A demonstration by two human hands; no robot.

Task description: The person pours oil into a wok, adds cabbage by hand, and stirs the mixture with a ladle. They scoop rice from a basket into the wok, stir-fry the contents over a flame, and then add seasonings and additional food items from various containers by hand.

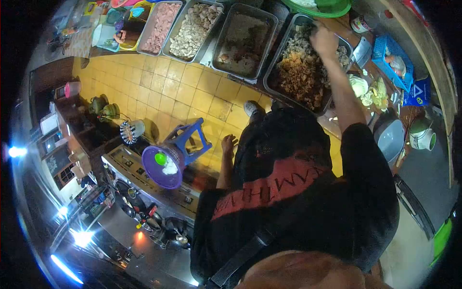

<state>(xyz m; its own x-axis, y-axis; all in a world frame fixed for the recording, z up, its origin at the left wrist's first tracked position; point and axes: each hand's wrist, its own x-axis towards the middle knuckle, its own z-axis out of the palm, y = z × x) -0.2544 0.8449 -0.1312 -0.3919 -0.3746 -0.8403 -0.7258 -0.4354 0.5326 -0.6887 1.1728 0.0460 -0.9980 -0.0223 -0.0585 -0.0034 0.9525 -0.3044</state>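
Observation:
My right hand (324, 42) reaches over the far part of a metal tray (272, 67). That tray holds brown shredded or crumbled food (301, 79) and a greyish, chopped-looking food (301, 44). A dark rounded thing (303, 20) lies at the tray's far corner, close to my fingers. The hand is slightly smeared and its fingertips are hidden, so whether it grips anything does not show. Down at my side, away from the counter, hangs my left hand (229, 144), its fingers loosely apart with nothing in them.
Left of my tray stand a stained metal tray (245, 41), one with pale pieces (192, 33) and one with pink meat (161, 26). On the right are a knife blade (362, 52), cabbage (358, 85) and a blue basket (392, 60). Behind me, a purple basin (161, 178) adjoins a blue stool (188, 139).

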